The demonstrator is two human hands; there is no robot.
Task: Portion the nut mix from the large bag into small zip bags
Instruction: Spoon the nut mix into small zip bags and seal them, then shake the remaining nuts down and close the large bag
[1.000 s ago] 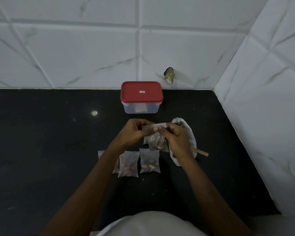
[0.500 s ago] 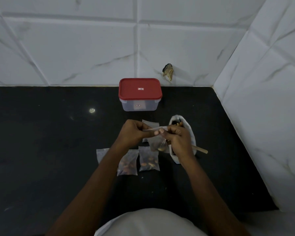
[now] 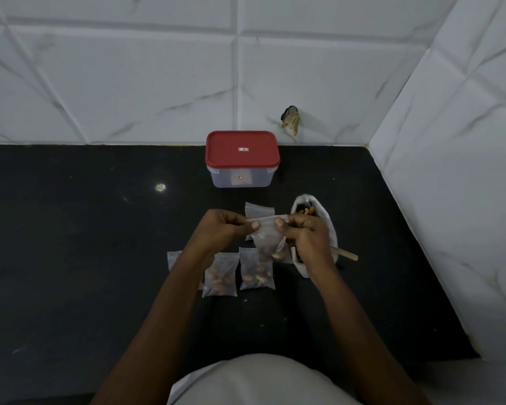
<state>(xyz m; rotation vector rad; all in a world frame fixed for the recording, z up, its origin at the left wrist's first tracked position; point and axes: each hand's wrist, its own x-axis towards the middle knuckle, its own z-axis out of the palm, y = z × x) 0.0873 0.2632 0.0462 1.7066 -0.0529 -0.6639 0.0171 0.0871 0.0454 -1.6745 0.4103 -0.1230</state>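
Note:
Both hands hold a small clear zip bag (image 3: 268,238) with nuts in its bottom above the black counter. My left hand (image 3: 221,229) pinches the left end of its zip strip, my right hand (image 3: 304,233) pinches the right end. The large white bag of nut mix (image 3: 323,213) stands open behind my right hand, a wooden handle (image 3: 345,254) sticking out to the right. Two filled small bags (image 3: 220,276) (image 3: 256,273) lie side by side below the hands, and a third (image 3: 174,258) is partly hidden by my left forearm. An empty small bag (image 3: 259,211) lies behind.
A clear plastic box with a red lid (image 3: 242,157) stands at the back against the white tiled wall. A tiled side wall (image 3: 450,200) closes the counter on the right. The black counter (image 3: 70,244) stretches to the left.
The hands and the held bag stay in nearly the same place. My fingertips have shifted slightly along the zip strip.

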